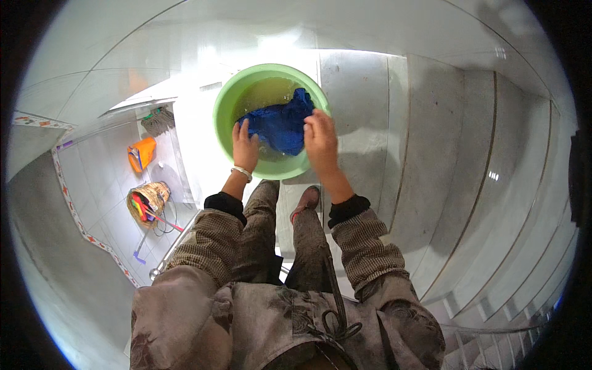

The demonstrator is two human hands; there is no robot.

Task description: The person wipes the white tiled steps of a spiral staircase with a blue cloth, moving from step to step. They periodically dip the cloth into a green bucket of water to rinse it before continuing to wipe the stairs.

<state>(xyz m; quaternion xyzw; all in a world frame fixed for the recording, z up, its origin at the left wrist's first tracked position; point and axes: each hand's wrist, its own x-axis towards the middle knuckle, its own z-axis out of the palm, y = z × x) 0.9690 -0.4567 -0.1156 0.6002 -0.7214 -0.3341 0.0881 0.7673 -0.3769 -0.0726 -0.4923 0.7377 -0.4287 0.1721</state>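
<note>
A wet blue cloth (279, 125) lies bunched in a round light-green plastic basin (224, 121) with cloudy, yellowish water (268, 90). My left hand (245, 147), a silver-coloured bangle on its wrist, grips the cloth's left end between thumb and fingers. At the opposite side, my right hand (321, 141) has its curled fingers on the cloth's right edge, close to the basin's rim. The cloth spans the gap between both hands, and one folded part sticks up towards the far right. My right fingertips are partly hidden and slightly blurred.
Grey stairs (444, 152) rise to my right. On the left tiled floor are a mop head (158, 121), an orange container (142, 153) and a woven basket (156, 193) holding colourful items. My shoe (309, 198) stands just below the basin.
</note>
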